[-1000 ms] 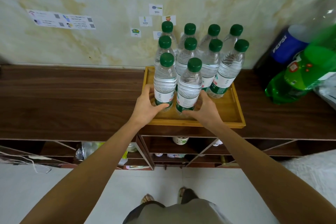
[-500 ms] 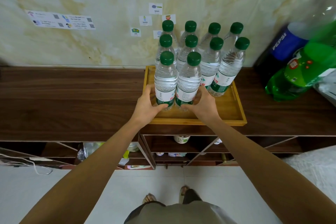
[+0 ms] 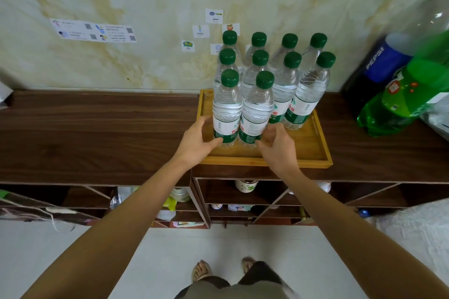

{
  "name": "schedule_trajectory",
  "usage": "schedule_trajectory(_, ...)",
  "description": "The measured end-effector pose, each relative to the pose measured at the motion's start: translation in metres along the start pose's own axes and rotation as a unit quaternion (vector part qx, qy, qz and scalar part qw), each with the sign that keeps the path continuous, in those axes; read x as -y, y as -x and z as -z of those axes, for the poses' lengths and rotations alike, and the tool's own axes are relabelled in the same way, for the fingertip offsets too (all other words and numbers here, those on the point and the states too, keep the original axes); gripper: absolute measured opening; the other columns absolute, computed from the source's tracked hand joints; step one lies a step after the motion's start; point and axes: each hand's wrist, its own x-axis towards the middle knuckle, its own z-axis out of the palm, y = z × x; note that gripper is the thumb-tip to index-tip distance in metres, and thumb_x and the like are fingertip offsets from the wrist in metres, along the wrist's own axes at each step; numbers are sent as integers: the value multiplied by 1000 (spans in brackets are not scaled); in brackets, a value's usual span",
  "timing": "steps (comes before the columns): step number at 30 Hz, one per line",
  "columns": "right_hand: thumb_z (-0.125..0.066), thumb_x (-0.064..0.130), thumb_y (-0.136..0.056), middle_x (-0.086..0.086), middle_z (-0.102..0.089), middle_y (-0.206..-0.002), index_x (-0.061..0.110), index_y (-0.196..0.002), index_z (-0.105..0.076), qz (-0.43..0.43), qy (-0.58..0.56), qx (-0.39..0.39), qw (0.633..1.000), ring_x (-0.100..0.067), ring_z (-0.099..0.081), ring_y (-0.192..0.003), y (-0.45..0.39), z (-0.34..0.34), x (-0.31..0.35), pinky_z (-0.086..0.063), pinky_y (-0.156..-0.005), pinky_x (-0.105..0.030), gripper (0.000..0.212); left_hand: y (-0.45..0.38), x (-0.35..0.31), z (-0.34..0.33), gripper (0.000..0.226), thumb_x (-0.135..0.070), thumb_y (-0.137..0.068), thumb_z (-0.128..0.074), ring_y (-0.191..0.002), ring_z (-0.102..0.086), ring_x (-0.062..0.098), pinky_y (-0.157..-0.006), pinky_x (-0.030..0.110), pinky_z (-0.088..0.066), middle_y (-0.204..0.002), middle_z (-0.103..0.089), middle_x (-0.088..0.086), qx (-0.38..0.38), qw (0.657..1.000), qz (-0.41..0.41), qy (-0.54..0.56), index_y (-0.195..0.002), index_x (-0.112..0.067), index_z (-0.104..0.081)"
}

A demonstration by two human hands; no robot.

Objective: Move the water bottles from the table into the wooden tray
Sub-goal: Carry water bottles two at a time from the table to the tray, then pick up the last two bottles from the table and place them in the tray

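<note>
Several clear water bottles with green caps stand upright in rows inside the wooden tray (image 3: 303, 160) on the dark wooden table (image 3: 97, 133). My left hand (image 3: 196, 139) grips the base of the front-left water bottle (image 3: 227, 107), thumb across its front and fingers behind it. The front-right water bottle (image 3: 257, 109) stands touching it. My right hand (image 3: 277, 145) sits just right of that bottle's base, fingers loosely curved and a little apart from it. No water bottle stands on the table outside the tray.
Large Pepsi (image 3: 379, 63) and green soda bottles (image 3: 401, 97) lean at the table's right end. The wall with small stickers (image 3: 93, 33) runs close behind the tray. Shelf cubbies (image 3: 243, 192) with jars lie below the table.
The two front bottles were pushed further into the tray, against the rows behind, and now stand together. My right hand has come off its bottle and drawn slightly right.
</note>
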Motion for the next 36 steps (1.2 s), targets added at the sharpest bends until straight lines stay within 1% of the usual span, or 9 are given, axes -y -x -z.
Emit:
schedule_trajectory(3,-67,22,-89,4,-62,-101,16,-111,-53,47,34,15,998,-12,-61,-92,18,0,-7,-55,-81,-32,27,15,5,12,51,-24,-87,-70,-129,-50,15,-110,37,-40,-136,-57,1,-36,999,14,-16,-135,-16,-53)
schedule_trajectory(7,-67,20,-88,5,-61,-101,19,-107,-55,163,83,147,972,-14,-61,-95,20,-15,5,-52,-81,-28,23,53,11,22,38,-27,-91,-65,-122,-54,14,-103,40,-46,-130,-60,-1,-43,990,40,-132,-128,-20,-58)
schedule_trajectory(10,-65,26,-89,2,-60,-115,19,-115,-55,245,146,242,927,-16,-59,-105,22,-39,25,-52,-85,-32,28,95,13,26,42,-30,-93,-60,-123,-53,18,-98,35,-48,-137,-54,-1,-40,967,121,-222,-134,-22,-53)
schedule_trajectory(15,-62,27,-90,-8,-56,-119,13,-115,-52,378,220,369,820,-30,-56,-111,62,-97,64,-46,-84,-38,31,191,33,42,37,-32,-93,-54,-112,-59,25,-87,40,-52,-127,-60,2,-55,922,264,-278,-129,-23,-54)
schedule_trajectory(20,-61,30,-90,-12,-52,-128,11,-124,-48,496,287,458,680,-33,-52,-118,143,-169,109,-46,-93,-43,42,309,67,67,46,-31,-95,-52,-121,-54,21,-90,33,-46,-137,-54,0,-86,872,390,-285,-140,-22,-45)
schedule_trajectory(25,-57,30,-89,-10,-50,-131,11,-125,-47,579,349,512,530,-30,-51,-121,243,-252,151,-43,-91,-37,42,434,112,88,49,-33,-95,-51,-122,-53,21,-92,32,-45,-139,-52,-1,-133,816,501,-255,-142,-23,-43)
schedule_trajectory(28,-57,30,-89,-9,-50,-133,12,-127,-47,610,364,525,470,-28,-51,-119,314,-307,180,-44,-91,-36,44,512,141,105,50,-33,-95,-51,-123,-52,20,-93,32,-44,-140,-51,-2,-150,788,554,-224,-143,-24,-41)
schedule_trajectory(31,-58,31,-89,-7,-52,-132,12,-127,-48,624,357,538,440,-27,-52,-116,387,-359,210,-46,-91,-36,44,586,171,132,50,-33,-96,-50,-126,-50,19,-94,33,-43,-142,-49,-4,-152,770,581,-217,-143,-24,-40)
schedule_trajectory(36,-57,32,-90,-6,-51,-132,14,-129,-47,637,347,536,432,-25,-51,-117,474,-426,266,-45,-93,-38,44,677,216,196,51,-33,-95,-52,-126,-50,21,-93,34,-44,-142,-49,-2,-161,744,616,-202,-143,-23,-40)
